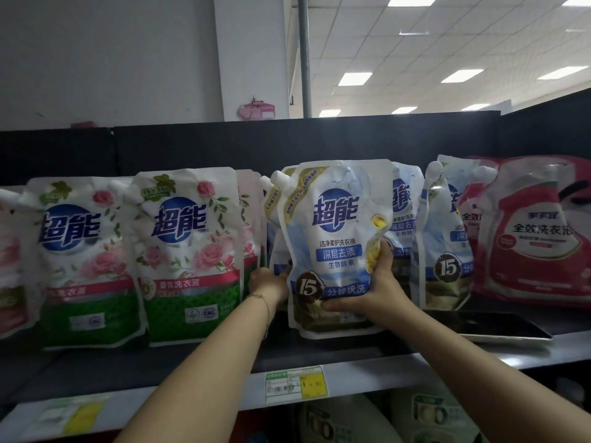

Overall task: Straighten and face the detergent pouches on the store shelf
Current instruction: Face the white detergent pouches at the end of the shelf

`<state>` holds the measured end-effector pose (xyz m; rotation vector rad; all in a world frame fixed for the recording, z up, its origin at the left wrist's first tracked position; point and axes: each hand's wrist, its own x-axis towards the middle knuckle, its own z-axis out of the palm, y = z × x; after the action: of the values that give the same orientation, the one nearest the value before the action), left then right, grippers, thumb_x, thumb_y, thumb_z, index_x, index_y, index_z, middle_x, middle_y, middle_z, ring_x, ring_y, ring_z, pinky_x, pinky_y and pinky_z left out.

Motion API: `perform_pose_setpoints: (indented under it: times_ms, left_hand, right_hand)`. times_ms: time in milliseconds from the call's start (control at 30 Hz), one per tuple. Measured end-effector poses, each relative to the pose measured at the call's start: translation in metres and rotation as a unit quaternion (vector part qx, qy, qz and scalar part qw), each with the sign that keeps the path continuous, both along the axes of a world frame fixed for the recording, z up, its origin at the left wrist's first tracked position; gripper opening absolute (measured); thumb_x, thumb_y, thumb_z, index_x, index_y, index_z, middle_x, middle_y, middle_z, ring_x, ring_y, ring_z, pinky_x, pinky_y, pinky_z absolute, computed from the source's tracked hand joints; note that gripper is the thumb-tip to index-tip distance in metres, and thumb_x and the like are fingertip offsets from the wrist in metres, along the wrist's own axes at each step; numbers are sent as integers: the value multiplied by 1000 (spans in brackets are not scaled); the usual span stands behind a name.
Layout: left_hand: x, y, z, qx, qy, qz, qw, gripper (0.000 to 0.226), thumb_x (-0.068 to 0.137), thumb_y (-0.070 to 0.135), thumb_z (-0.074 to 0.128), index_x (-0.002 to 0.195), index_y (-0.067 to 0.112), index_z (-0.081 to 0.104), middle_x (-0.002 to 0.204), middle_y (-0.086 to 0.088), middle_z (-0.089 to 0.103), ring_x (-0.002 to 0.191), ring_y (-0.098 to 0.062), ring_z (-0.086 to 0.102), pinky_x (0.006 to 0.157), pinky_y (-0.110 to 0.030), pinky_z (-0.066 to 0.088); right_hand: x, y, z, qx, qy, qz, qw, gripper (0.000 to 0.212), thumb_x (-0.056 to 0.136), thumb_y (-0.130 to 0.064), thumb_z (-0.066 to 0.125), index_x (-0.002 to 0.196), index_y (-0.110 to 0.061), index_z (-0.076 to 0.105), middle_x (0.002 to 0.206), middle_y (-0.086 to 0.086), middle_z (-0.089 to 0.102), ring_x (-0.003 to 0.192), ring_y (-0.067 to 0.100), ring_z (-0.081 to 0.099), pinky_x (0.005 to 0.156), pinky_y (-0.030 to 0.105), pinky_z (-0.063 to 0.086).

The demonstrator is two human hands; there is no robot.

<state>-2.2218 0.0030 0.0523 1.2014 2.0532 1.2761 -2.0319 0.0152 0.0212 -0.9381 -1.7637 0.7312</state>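
The blue-and-white soft plastic detergent pouch with a corner spout (335,244) stands at the middle of the dark metal store shelf (319,356), forward of its row, printed face towards the camera and roughly upright. Whether its base rests on the shelf or hangs just above it I cannot tell.

It looks like a liquid-filled bag: probably fairly heavy for its size, limp rather than stiff, and with a glossy film that may slip under a light touch. The liquid likely sags to the bottom, so the lower corners and side seams seem the sound places to hold. The top would fold over, and the white spout cap (281,179) is a poor handle.

The right hand (367,292) grips the lower right edge that way, thumb laid across the front near the base and fingers curled up the side, denting the film. The left hand (267,282), a thin bracelet (260,298) on its wrist, is curled at the lower left edge. Its fingertips are hidden behind the pouch, so I cannot tell whether it holds this one or the one behind.

More pouches of the same blue-and-white kind (444,244) stand behind and to the right, some leaning. To the left stand white pouches printed with pink roses and a green base (188,251), and far right a red pouch (537,231). A white-and-yellow price label (295,383) sits on the shelf's front rail.
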Motion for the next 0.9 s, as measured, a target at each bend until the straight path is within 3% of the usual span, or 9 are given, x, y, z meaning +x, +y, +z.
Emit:
perform_pose_setpoints:
  times_ms: [200, 333, 467, 600, 733, 833, 900]
  left_hand:
    - [-9, -2, -3, 44, -40, 27, 998, 43, 97, 26, 52, 124, -7, 49, 123, -23, 55, 112, -37, 54, 82, -35, 43]
    - [-9, -5, -4, 44, -89, 10, 995, 49, 96, 32, 53, 128, -5, 48, 121, -22, 58, 108, -37, 57, 90, -39, 50]
    - [-13, -12, -7, 53, -130, -19, 990, 68, 94, 59, 37, 128, 2, 52, 113, -17, 64, 99, -33, 62, 91, -42, 52]
    - [-19, -23, -14, 101, -119, -64, 986, 85, 77, 81, 29, 122, 16, 61, 114, -7, 65, 105, -28, 60, 101, -46, 45]
    - [-6, -53, -8, 130, -117, -83, 981, 62, 96, 61, 27, 130, 17, 55, 128, -2, 58, 117, -22, 52, 106, -37, 37]
    - [-2, -59, -12, 178, -144, -73, 971, 58, 98, 56, 25, 135, 18, 50, 128, 4, 52, 120, -17, 47, 98, -27, 33]
    - [2, -59, -14, 203, -162, -66, 963, 59, 97, 58, 24, 136, 21, 48, 128, 4, 51, 121, -16, 46, 98, -27, 32]
  right_hand:
    - [-7, -1, -5, 11, 18, -4, 1000, 156, 27, -63, 91, 142, -48, -12, 147, -6, 34, 130, 15, 45, 104, 45, 45]
    - [-10, -2, -5, 8, 33, -10, 999, 154, 25, -61, 92, 137, -56, -14, 145, -5, 36, 129, 17, 46, 103, 46, 46]
    - [-15, -6, -4, 27, 60, 3, 998, 144, 44, -30, 97, 126, -59, -17, 135, -15, 36, 123, 9, 45, 95, 26, 43]
    - [-24, -8, -4, 32, 88, 10, 996, 140, 44, -20, 97, 124, -57, -12, 129, -13, 43, 117, 10, 51, 90, 25, 47]
    - [-35, -13, -4, 28, 77, 22, 996, 137, 37, -32, 97, 131, -51, -1, 131, -8, 46, 117, 12, 53, 92, 31, 50]
    - [-40, -16, -3, 39, 75, 16, 996, 130, 23, -54, 94, 123, -51, 11, 130, -9, 41, 121, 11, 48, 99, 39, 49]
    - [-36, -18, 1, 22, 58, 22, 998, 136, 30, -49, 96, 135, -43, 10, 131, -11, 32, 123, 7, 37, 104, 33, 40]
